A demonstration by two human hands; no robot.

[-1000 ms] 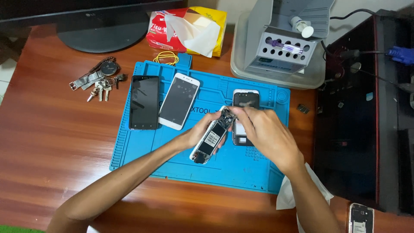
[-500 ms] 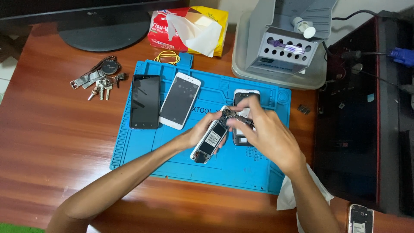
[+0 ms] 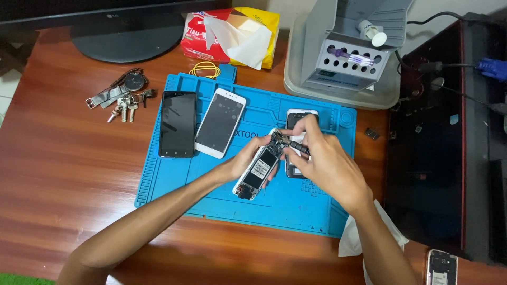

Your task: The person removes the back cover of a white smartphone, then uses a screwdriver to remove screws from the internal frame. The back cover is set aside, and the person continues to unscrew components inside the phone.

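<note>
My left hand (image 3: pixel 240 163) grips an opened phone (image 3: pixel 259 171) with its insides and battery showing, tilted above the blue work mat (image 3: pixel 174 179). My right hand (image 3: pixel 327 161) pinches a thin dark tool (image 3: pixel 299 146) whose tip rests at the phone's top end. Under my right hand lies a white phone part (image 3: pixel 300 116), mostly hidden. On the mat's left lie a black phone (image 3: pixel 177 124) and a white-framed phone (image 3: pixel 221 123), both screen up.
A bunch of keys (image 3: pixel 122 95) and a yellow rubber band (image 3: pixel 205 69) lie at the left. A tissue pack (image 3: pixel 232 31), a monitor base (image 3: pixel 129 37) and a grey tool stand (image 3: pixel 348 58) stand at the back. A dark case (image 3: pixel 438 137) is at the right, another phone (image 3: pixel 441 267) at the bottom.
My right hand has shifted slightly up and left, bringing the tool onto the top end of the opened phone. My left hand keeps the phone in the same place.
</note>
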